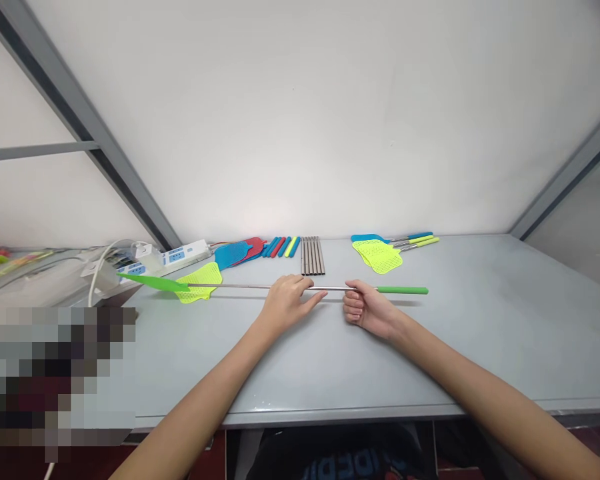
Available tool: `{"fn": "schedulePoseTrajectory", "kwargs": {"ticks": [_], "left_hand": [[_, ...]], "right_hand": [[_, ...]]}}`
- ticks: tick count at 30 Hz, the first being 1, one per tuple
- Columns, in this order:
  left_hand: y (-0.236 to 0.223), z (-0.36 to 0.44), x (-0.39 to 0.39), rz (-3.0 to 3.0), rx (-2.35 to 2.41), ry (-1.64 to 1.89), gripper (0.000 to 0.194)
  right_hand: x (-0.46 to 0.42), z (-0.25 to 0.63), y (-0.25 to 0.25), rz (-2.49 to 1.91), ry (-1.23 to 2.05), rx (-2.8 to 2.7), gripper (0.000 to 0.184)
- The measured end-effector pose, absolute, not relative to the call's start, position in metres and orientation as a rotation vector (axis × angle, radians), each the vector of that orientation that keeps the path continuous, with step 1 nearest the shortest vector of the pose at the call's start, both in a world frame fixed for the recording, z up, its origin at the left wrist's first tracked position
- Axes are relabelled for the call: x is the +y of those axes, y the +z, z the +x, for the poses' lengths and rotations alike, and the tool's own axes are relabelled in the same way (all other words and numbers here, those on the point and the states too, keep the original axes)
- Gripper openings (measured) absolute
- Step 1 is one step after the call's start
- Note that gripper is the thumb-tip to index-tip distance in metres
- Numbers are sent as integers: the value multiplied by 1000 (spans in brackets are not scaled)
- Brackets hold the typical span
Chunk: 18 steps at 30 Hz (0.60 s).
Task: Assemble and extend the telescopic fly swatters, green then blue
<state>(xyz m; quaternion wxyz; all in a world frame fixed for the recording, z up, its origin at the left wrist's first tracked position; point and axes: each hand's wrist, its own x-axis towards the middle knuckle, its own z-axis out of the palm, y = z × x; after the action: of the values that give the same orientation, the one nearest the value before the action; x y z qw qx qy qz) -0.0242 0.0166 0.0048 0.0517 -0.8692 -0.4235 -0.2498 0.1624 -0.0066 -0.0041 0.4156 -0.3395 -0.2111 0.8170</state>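
A green fly swatter [333,288] with a long extended metal rod lies crosswise in front of me, its head tilted at the left and its grip at the right. My left hand [289,300] has its fingers curled over the middle of the rod, with the thumb sticking out. Further right, my right hand [370,309] is closed round the rod just before the green grip. Under the swatter's head end rests a yellow-green swatter head [203,280] on the table.
Along the back of the table [290,373] lie blue swatter heads [231,254], red swatter heads [255,247], several coloured grips [283,247], metal tubes [313,256] and folded swatters [380,257]. Power strips [186,252] and cables stand at the left edge, near a blurred-out area.
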Motion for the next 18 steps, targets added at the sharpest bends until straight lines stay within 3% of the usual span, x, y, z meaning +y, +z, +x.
{"fn": "schedulePoseTrajectory", "kwargs": {"ticks": [18], "left_hand": [[0, -8, 3, -2703, -1163, -690, 27]], "right_hand": [[-8, 157, -8, -777, 2154, -601, 35]]}}
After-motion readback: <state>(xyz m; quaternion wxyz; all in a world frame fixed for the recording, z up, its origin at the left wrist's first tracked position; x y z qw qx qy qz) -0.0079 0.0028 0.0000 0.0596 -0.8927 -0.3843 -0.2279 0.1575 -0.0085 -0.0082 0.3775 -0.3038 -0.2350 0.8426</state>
